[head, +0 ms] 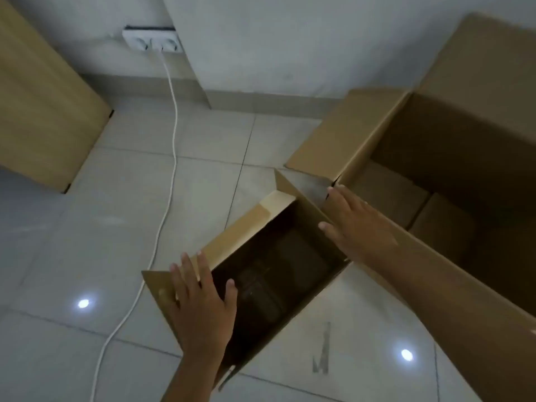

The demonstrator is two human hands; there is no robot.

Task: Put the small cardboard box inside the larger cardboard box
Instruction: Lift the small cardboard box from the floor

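The small cardboard box (237, 236) is open-topped with a dark inside, in the lower middle of the view above the tiled floor. My left hand (203, 303) presses flat on its near-left flap, and my right hand (353, 224) presses its far-right side, so I hold it between both palms. The larger cardboard box (377, 146) stands open at the right, flaps spread. Its near-left rim lies just behind my right hand. A brown carton shows deep inside it.
A white cable (174, 134) runs from a wall socket (152, 42) down across the grey floor tiles at the left. A tan board (43, 105) leans at the far left. A white wall corner (246, 53) stands behind.
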